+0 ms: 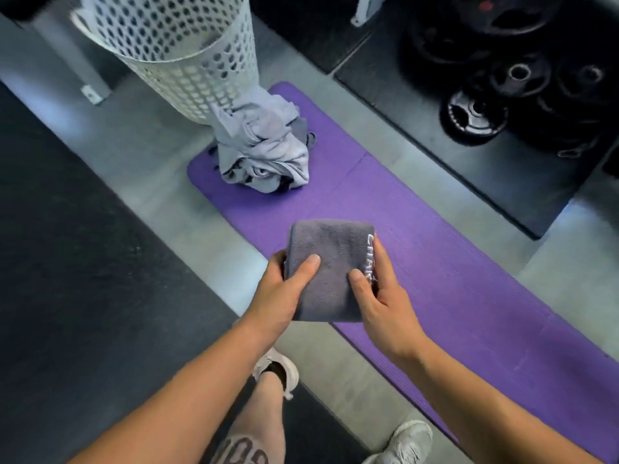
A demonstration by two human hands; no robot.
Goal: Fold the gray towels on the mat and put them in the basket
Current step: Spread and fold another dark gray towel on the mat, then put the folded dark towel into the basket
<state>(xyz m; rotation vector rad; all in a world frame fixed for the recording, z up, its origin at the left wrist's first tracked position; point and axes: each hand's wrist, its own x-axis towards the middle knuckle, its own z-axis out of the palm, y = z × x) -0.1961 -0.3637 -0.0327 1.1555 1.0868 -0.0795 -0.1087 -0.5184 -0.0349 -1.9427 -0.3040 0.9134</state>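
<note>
Two bare forearms [201,380] reach forward side by side. The left hand [284,289] and right hand [382,296] grip a folded towel [328,262] by its sides, thumbs on top, above the mat [435,262]. Farther off, a towel pile [264,145] lies on the mat just beside the basket [187,51].

The folded towel [330,269] is dark gray cloth with a short, fleecy, matt nap and pale lettering along one edge. The pile of towels [264,145] is lighter gray cloth of the same soft kind, creased and dull. The mat [452,262] looks like purple foam, matt and finely ribbed, and the basket [181,45] looks like smooth white plastic pierced all over with round holes. The gray floor strip [150,169] is smooth with a faint sheen, the black flooring [83,279] beside it looks grainy and rubbery, and the weight plates [475,115] are black and matt with shinier hubs.
</note>
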